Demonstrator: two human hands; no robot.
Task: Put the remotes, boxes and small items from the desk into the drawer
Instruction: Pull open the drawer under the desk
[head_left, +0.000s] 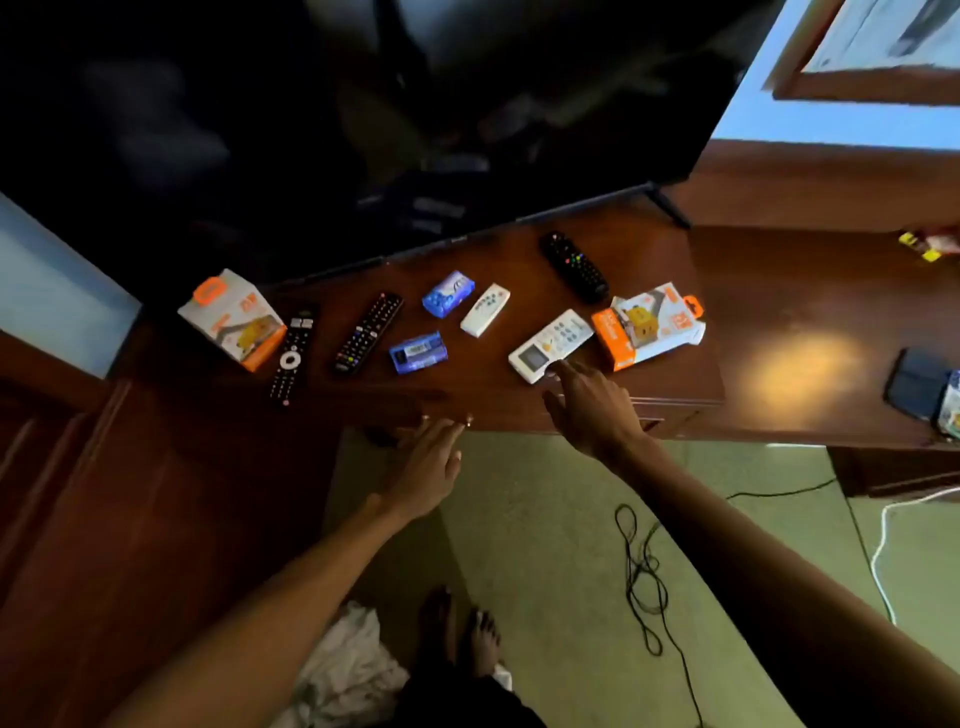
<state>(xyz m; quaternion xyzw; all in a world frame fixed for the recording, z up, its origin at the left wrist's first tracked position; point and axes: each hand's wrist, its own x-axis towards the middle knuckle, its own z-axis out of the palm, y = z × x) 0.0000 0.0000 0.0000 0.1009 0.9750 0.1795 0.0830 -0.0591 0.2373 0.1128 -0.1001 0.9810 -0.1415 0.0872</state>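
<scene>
On the dark wooden desk (467, 379) lie three black remotes (292, 353) (368, 332) (574, 266), a small white remote (484, 309), a larger white remote with a screen (550, 345), two orange-and-white boxes (232, 318) (649, 325) and two small blue packets (448, 293) (418, 352). My right hand (592, 408) hovers open over the desk's front edge, fingertips just short of the larger white remote. My left hand (428, 467) reaches with spread fingers to the drawer front (447, 415) under the desk edge, at its small metal handle. The drawer looks closed.
A large dark TV (363, 130) stands at the back of the desk. A lower desk surface to the right carries a dark wallet (917, 382) and small yellow items (919, 245). Black and white cables (644, 566) lie on the green carpet, white cloth (348, 670) by my feet.
</scene>
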